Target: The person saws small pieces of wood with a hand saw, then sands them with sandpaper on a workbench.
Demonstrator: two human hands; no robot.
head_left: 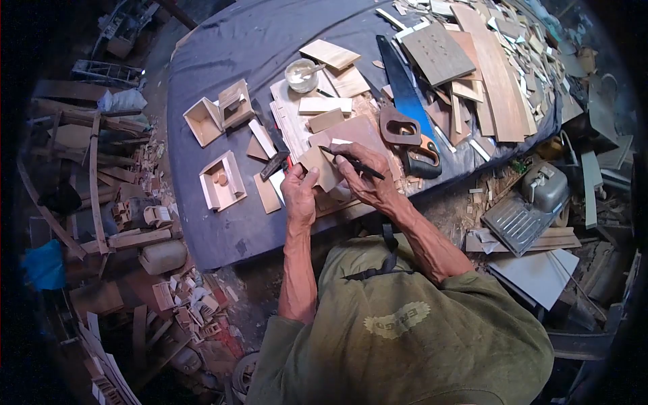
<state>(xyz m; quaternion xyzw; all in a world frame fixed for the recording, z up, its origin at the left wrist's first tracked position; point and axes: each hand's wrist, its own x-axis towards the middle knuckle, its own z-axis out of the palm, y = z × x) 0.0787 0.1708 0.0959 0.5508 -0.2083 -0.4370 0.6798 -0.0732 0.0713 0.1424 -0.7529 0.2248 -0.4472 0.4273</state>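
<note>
My left hand (299,196) is closed on the edge of a small thin wood piece (320,170), thumb on top. A black pen (368,169) sits in my right hand (370,183), its tip touching or close to the piece's upper edge. Beneath and around lie a brownish board (361,133) and short wood blocks (327,120). Left of the hands is a tool with a dark metal head (274,164), probably a hammer. A glass jar (301,79) of pale paste with a stick in it stands farther back.
Right of my hands lie a blue-bladed handsaw (399,81) and an orange-black saw handle (424,160). Small open wooden boxes (223,181) stand at the left on the dark cloth (223,67). Boards and offcuts (496,74) pile up at the right; scrap covers the floor.
</note>
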